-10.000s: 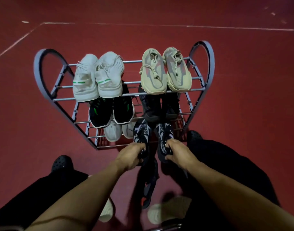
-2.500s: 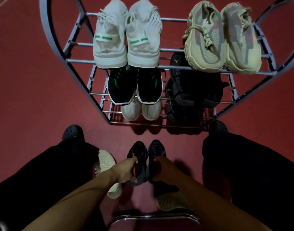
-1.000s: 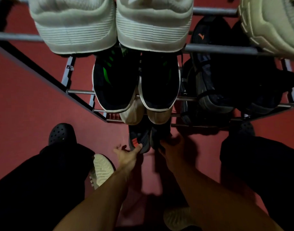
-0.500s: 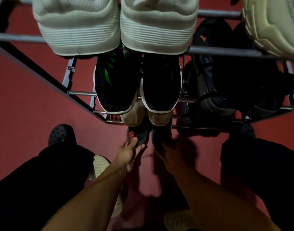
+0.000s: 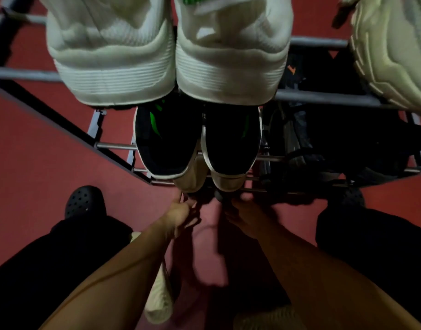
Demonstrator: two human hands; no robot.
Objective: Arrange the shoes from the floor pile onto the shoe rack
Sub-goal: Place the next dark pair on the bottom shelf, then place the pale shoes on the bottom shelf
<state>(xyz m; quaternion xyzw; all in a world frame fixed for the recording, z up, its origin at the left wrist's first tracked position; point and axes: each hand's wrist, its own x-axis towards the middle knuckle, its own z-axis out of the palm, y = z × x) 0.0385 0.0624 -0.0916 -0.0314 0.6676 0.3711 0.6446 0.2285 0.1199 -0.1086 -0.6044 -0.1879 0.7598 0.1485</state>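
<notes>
Head view: both hands reach under the bottom tier of the shoe rack (image 5: 323, 97). The left hand (image 5: 180, 214) has loosely curled fingers at a dark shoe (image 5: 204, 198) (barely visible) — whether they pinch it I cannot tell. The right hand (image 5: 242, 211) is shadowed; its fingers are hidden. White sneakers (image 5: 166, 65) sit on top, black green-striped sneakers (image 5: 197, 139) below — a cream shoe (image 5: 159, 303) lies on the floor.

On the shoe rack (image 5: 323, 97), one pair of shoes (image 5: 171, 67) sits on the top tier, a second pair (image 5: 197, 141) directly below, a third pair (image 5: 211, 182) lower still. Both hands reach beneath the rack's bottom front edge, left hand (image 5: 180, 214) beside right hand (image 5: 242, 215). Another shoe (image 5: 159, 303) lies on the floor (image 5: 37, 163) under the left forearm.
</notes>
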